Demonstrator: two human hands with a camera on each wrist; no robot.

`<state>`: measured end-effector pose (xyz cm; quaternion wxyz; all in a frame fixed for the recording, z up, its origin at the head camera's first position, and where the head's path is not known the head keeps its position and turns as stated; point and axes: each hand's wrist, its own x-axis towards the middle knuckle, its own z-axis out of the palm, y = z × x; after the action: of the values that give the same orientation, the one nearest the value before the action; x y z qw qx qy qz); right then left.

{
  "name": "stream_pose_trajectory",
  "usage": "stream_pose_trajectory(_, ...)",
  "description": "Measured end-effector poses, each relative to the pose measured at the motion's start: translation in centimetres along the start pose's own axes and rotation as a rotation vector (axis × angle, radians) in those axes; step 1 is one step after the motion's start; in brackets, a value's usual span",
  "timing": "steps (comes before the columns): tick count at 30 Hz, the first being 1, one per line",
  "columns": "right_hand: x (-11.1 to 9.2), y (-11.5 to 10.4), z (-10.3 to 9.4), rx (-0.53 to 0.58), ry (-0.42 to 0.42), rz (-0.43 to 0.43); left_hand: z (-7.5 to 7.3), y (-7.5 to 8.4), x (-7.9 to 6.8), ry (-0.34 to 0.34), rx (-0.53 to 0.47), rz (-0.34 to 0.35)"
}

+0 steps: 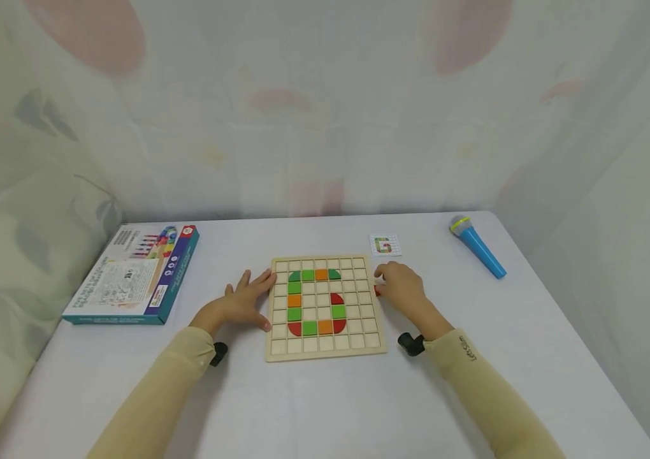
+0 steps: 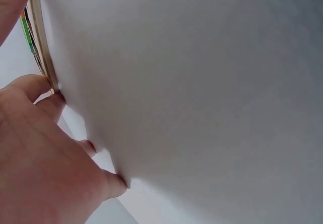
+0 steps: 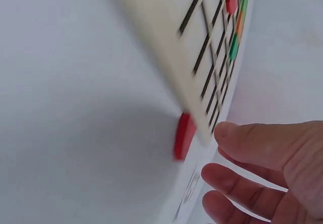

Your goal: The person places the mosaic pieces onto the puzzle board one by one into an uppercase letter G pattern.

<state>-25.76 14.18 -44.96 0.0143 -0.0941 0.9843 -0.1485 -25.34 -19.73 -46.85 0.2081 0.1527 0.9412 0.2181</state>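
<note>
A wooden grid board (image 1: 306, 356) lies on the table, carrying green, orange and red tiles set in a G-like shape. My left hand (image 1: 240, 302) has its fingers spread, with fingertips and thumb at the board's left edge; the left wrist view shows fingers touching that edge. Beside the board's right edge is my right hand (image 1: 402, 288), its fingers loosely bent and nothing seen in them. A red tile (image 3: 184, 136) lies on the table against the board's right side, near the right fingers. In the right wrist view the thumb is close to the board's edge; contact is unclear.
A small card (image 1: 385, 245) with a coloured G pattern lies beyond the board's upper right corner. A blue toy microphone (image 1: 481, 250) rests at the far right. At the left is a flat game box (image 1: 130, 274). Fabric (image 1: 302, 159) hangs behind the table.
</note>
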Motion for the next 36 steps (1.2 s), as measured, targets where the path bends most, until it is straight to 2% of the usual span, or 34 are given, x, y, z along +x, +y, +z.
stream_pose_trajectory(4, 0.0, 1.3, 0.2, 0.006, -0.025, 0.018, -0.1, -0.1, 0.1, -0.005, 0.000, -0.001)
stream_pose_trajectory(11, 0.1, 1.7, 1.0, 0.030, -0.042, -0.110, 0.2, -0.5, 0.3, 0.000, 0.004, -0.011)
stream_pose_trajectory(16, 0.2, 1.5, 1.4, 0.031, -0.009, -0.132, 0.2, -0.5, 0.3, 0.002, 0.002, -0.012)
stream_pose_trajectory(25, -0.2, 1.6, 1.3, 0.009, 0.017, -0.054, 0.3, -0.7, 0.5, 0.001, 0.017, -0.010)
stream_pose_trajectory(32, -0.5, 1.8, 1.1, -0.070, -0.007, 0.079, 0.1, -0.4, 0.3, -0.010, -0.008, -0.006)
stream_pose_trajectory(36, -0.6, 2.1, 0.5, -0.078, -0.035, 0.096, 0.1, -0.4, 0.3, -0.008, -0.009, -0.003)
